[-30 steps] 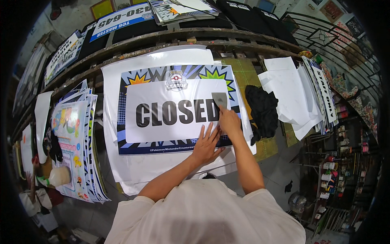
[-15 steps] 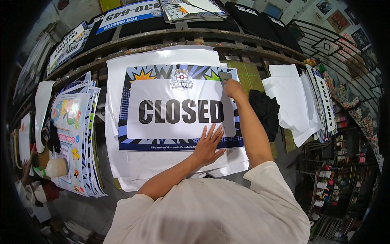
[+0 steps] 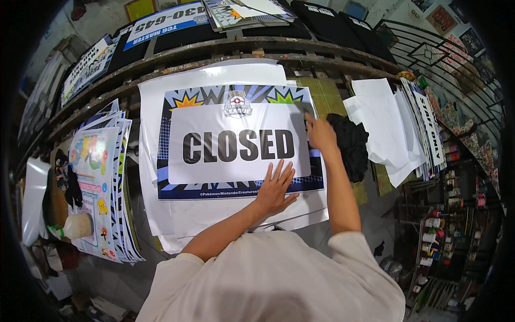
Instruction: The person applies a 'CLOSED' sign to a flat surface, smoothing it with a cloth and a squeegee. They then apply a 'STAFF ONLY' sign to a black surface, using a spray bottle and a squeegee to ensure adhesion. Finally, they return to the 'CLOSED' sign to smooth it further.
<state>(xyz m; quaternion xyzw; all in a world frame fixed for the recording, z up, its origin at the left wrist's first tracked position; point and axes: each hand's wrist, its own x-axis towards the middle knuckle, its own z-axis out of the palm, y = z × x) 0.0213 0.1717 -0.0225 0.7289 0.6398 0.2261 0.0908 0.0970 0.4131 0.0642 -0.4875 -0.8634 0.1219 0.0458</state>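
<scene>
A printed sign with large black lettering, a white panel and a blue comic-style border with starbursts lies on white paper sheets. My left hand lies spread flat on its lower right part. My right hand is closed on a grey flat scraper, partly hidden and dim, at the sign's upper right edge. Just right of that hand a crumpled black cloth rests on a greenish board.
Stacked printed boards stand left, with a plastic bottle and a glossy white sheet. Loose white paper and more signs are right. A wooden rail runs behind; a rack of small containers is lower right.
My right hand went up to the upper right corner with the scraper, then slightly down along the edge. My left hand stayed flat. A glossy sheet at far left shifted outward and down.
</scene>
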